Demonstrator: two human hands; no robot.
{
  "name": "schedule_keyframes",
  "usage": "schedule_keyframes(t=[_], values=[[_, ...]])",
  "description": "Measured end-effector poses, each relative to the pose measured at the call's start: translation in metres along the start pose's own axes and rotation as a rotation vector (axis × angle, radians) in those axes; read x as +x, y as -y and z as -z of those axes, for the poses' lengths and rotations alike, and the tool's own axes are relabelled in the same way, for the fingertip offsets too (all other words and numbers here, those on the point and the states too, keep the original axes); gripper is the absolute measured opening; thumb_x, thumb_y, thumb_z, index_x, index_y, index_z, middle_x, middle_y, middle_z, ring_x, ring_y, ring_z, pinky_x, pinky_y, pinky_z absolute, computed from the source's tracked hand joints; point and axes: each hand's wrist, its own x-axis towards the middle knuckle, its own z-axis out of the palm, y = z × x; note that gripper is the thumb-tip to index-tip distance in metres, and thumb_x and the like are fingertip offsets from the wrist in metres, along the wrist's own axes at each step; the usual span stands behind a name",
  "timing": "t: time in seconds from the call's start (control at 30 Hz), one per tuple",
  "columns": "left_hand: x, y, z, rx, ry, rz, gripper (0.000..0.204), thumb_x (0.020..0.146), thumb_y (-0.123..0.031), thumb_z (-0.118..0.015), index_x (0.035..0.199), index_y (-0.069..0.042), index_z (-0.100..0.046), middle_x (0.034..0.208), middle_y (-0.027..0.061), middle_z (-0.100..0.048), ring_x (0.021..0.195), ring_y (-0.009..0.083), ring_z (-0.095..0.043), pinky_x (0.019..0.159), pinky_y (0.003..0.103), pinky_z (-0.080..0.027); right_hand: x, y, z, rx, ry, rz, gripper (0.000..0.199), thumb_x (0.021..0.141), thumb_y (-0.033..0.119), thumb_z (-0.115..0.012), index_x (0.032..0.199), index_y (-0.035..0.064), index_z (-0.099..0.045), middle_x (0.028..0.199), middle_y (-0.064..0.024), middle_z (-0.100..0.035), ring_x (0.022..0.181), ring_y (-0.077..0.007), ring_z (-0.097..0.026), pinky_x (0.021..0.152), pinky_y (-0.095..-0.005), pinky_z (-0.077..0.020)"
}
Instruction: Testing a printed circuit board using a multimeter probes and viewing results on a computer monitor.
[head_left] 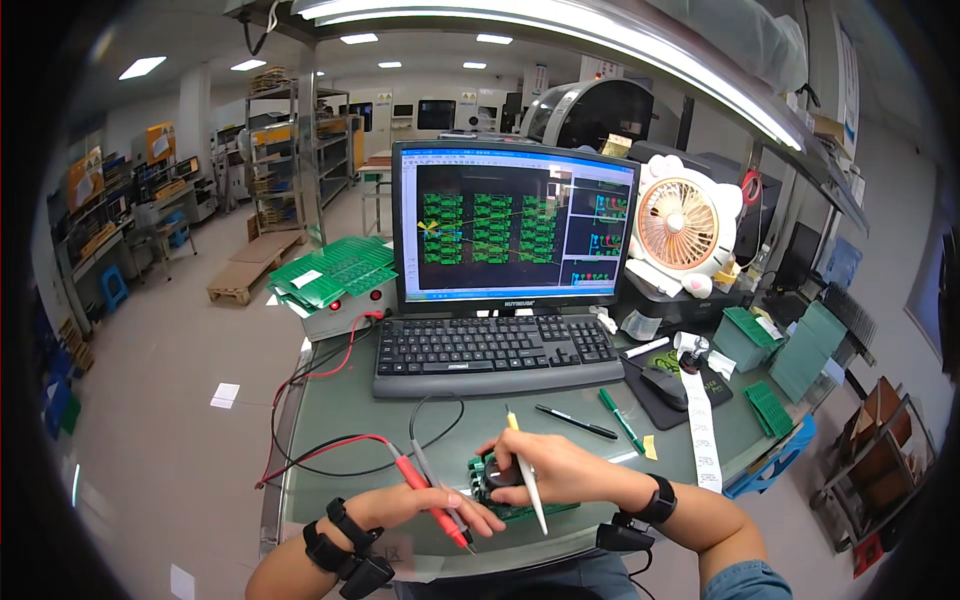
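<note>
Grey-green smooth bench top [340, 420] carries everything. Flat black monitor [515, 228] stands far centre, a grid of green shapes on its dark screen. Black keyboard [495, 352] lies just near it. Round peach desk fan [683, 225] with white ear-shaped housing stands right of the monitor. Grey metal box [345, 315] far left has a stack of green circuit panels [335, 270] on top. Green plastic bin [745, 338] far right, contents too small to tell. Long white paper strip [702, 425] trails near-right. Green pen [621, 418] and black pen [575, 421] lie right of centre. Small green circuit board [505, 490] with a black block sits near centre at the bench edge. Right hand [560, 468] rests curled over the board, fingers closed around a thin white stick [527, 470]. Left hand [415, 503], just left of the board, pinches red probe [435, 505] and grey probe [440, 495] together, tips angled right.
</note>
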Motion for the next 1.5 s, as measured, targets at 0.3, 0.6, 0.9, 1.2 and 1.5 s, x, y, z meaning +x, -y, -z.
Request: schedule_keyframes(t=[0.3, 0.6, 0.9, 1.2, 1.5], values=[[0.003, 0.009, 0.003, -0.078, -0.059, -0.111, 0.053, 0.091, -0.032, -0.033, 0.102, 0.007, -0.067, 0.115, 0.0233, -0.062, 0.113, 0.0332, -0.054, 0.103, 0.04, -0.034, -0.005, -0.018, 0.046, 0.293, -0.266, 0.086, 0.036, 0.078, 0.012, -0.076, 0.089, 0.0051, -0.042, 0.107, -0.0149, -0.06, 0.108, -0.0197, -0.056, 0.087, -0.0318, -0.0453], [0.0, 0.009, 0.014, -0.131, -0.293, -0.046, 0.052, 0.09, -0.034, -0.037, 0.094, 0.007, -0.068, 0.102, 0.0207, -0.066, 0.093, 0.0257, -0.061, 0.074, 0.029, -0.046, -0.022, -0.094, 0.097, -0.098, -0.291, -0.171, 0.04, 0.072, 0.017, -0.078, 0.091, 0.0041, -0.045, 0.102, -0.0156, -0.062, 0.101, -0.0295, -0.062, 0.083, -0.0355, -0.0483], [-0.002, 0.0, 0.007, -0.045, -0.388, 0.039, 0.049, 0.088, -0.039, -0.04, 0.088, 0.003, -0.066, 0.091, 0.0135, -0.067, 0.079, 0.014, -0.059, 0.067, 0.025, -0.043, -0.037, -0.126, 0.086, -0.3, -0.25, -0.18, 0.039, 0.069, 0.016, -0.077, 0.093, 0.0068, -0.047, 0.093, -0.0089, -0.06, 0.09, -0.0328, -0.059, 0.075, -0.0403, -0.0463], [0.008, -0.031, -0.009, 0.041, -0.168, 0.126, 0.041, 0.095, -0.025, -0.04, 0.082, 0.005, -0.064, 0.087, 0.0086, -0.064, 0.077, 0.0151, -0.056, 0.071, 0.027, -0.044, -0.009, -0.022, 0.05, 0.222, 0.033, -0.033, 0.03, 0.087, 0.02, -0.068, 0.109, 0.0035, -0.056, 0.102, -0.0101, -0.067, 0.091, -0.0178, -0.065, 0.082, -0.0299, -0.0506], [0.02, -0.044, -0.014, 0.096, -0.303, 0.189, 0.051, 0.099, -0.041, -0.032, 0.097, -0.002, -0.065, 0.085, 0.0043, -0.063, 0.071, 0.0099, -0.052, 0.063, 0.023, -0.042, 0.009, -0.009, 0.011, 0.76, -0.061, -0.175, 0.022, 0.095, 0.029, -0.057, 0.09, 0.0074, -0.053, 0.066, 0.004, -0.05, 0.062, -0.0029, -0.046, 0.054, -0.0192, -0.0366]])
